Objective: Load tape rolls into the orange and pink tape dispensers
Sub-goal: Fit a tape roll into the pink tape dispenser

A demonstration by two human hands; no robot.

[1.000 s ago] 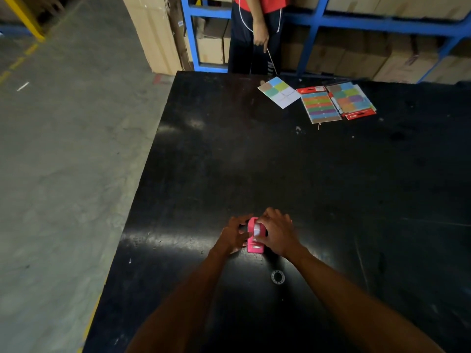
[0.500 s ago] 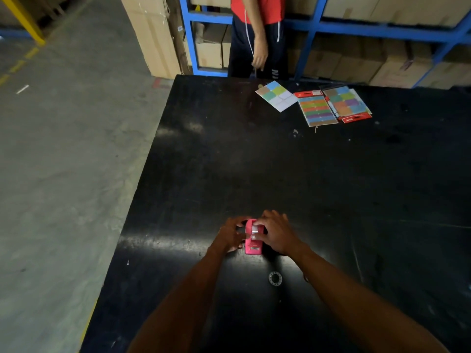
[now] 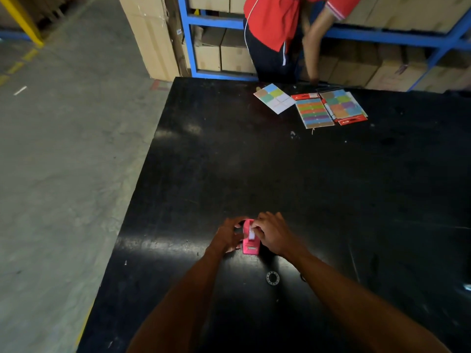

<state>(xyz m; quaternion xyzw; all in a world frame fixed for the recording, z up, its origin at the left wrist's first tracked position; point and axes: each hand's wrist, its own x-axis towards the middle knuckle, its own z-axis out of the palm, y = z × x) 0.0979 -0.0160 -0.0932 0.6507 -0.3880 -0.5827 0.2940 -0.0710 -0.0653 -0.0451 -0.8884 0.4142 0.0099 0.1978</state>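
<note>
Head view shows a black surface with a pink tape dispenser standing on it near the person's edge, between the two hands. The left hand cups the dispenser's left side, its fingers curled around the body and holding it. The right hand sits against the dispenser's right side and top, its fingers narrowed in a pinch at a pale strip of tape lying along the top of the dispenser; whether a roll is seated inside cannot be told, since the hands hide it. The dispenser's metal cutter end faces the person. A small clear tape roll lies flat on the surface just nearer the person than the dispenser, apart from both hands and close to the right forearm. At the far edge of the surface lie a white card of coloured patches and, beside it to the right, two red-edged packs of coloured sticky tabs that overlap. Beyond that edge a person in a red shirt stands and reaches one arm down toward the surface. Behind are blue shelving and cardboard boxes, with grey concrete floor to the left.
</note>
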